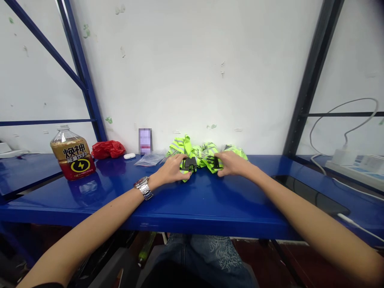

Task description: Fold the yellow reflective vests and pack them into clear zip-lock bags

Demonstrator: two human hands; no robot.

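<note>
My left hand (169,170), a metal watch (144,187) on its wrist, is closed on a black plastic buckle part (189,163). A hand's width to the right, my right hand (231,163) pinches a second black buckle part (215,162), partly hidden by the fingers. The two parts are apart, both just above the table. Around and behind them lies bunched neon-yellow fabric (179,145) with grey reflective stripes, some of it hanging below the left buckle part. Clear plastic seems to cover part of the yellow bundle at the right.
On the blue table (204,204), a large drink bottle (73,154), a red plastic bag (108,149), a white oval object (129,156) and a clear bag (150,159) stand left. A dark phone (310,194) with a cable and a power strip (357,170) lie right. A white wall rises behind.
</note>
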